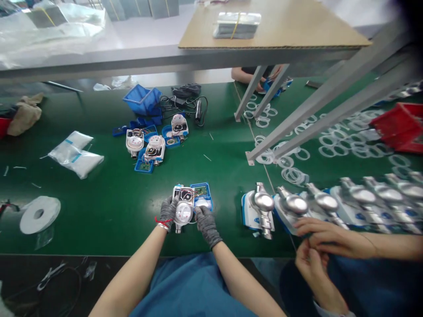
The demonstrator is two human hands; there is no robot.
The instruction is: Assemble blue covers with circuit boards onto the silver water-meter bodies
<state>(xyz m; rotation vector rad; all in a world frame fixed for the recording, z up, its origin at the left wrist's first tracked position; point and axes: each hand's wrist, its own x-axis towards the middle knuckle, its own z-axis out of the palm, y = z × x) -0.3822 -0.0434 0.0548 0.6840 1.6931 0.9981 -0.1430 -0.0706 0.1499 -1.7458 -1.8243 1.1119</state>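
Note:
Both my hands wear grey knit gloves. My left hand (168, 212) grips the left side of a white water meter (183, 207) that lies on the green table (109, 207) with its round dial up and its electronics exposed. My right hand (205, 222) rests on the meter's right side, just below its open blue cover (201, 193), which holds a small circuit board. A red band circles my left wrist.
Three more opened meters (154, 147) with blue covers lie farther back, near a blue basket (143, 100) and black cables (187, 94). A row of metal-bodied meters (327, 200) runs right, above a co-worker's hands (325, 240). White rings (333, 141), plastic bags (76, 154) and a tape roll (39, 214) lie around.

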